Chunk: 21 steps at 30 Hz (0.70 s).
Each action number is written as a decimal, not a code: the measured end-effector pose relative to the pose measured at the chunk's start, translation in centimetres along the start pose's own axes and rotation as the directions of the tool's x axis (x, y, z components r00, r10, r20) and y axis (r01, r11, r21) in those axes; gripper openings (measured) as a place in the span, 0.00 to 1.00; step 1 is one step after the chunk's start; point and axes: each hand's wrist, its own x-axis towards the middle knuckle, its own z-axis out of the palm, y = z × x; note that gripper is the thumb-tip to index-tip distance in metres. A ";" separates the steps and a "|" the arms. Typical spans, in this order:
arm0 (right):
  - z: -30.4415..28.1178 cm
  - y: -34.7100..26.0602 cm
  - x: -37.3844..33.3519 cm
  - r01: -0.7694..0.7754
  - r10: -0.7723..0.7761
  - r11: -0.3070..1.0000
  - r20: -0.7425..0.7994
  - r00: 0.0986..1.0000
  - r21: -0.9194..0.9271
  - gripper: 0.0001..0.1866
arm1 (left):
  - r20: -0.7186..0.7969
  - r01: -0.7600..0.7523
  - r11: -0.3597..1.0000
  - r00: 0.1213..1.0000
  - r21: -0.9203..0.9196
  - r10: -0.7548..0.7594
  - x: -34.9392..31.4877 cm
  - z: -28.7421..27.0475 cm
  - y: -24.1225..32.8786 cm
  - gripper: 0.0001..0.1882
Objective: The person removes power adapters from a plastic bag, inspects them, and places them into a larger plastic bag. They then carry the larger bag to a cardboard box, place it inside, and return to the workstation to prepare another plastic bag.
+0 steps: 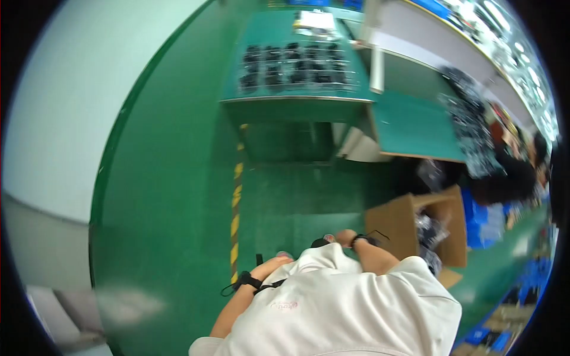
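My left hand is low in front of my white shirt, blurred, with its fingers hard to make out. A black band with a thin dark cord circles that wrist. My right hand hangs a little farther out, beside a small dark and pinkish shape I cannot identify; its fingers are too small and smeared to read. Another black band sits on the right wrist. Nothing can be made out in either hand. Nearest to the right arm stands an open cardboard box holding clear plastic bags.
Ahead is a green-topped table with clear trays of black parts. A green workbench adjoins it on the right, where a person in dark clothing sits. Yellow-black tape marks the green floor; a white wall stands left.
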 end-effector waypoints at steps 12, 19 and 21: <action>-17.0 -8.0 29.1 0.130 -0.114 0.983 0.124 0.986 -0.129 0.11 | -0.846 0.060 0.995 0.524 -0.075 -0.095 -10.6 -18.7 -2.1 0.15; -37.4 -23.7 45.8 0.208 -0.152 0.924 -0.191 0.970 0.322 0.13 | -0.971 -0.016 1.000 0.238 -0.027 -0.023 -11.1 -38.8 -0.7 0.14; -42.6 -26.8 49.9 0.204 -0.160 0.921 -0.155 0.975 0.331 0.11 | -0.946 -0.029 0.994 0.312 -0.103 -0.088 -11.5 -45.3 2.9 0.14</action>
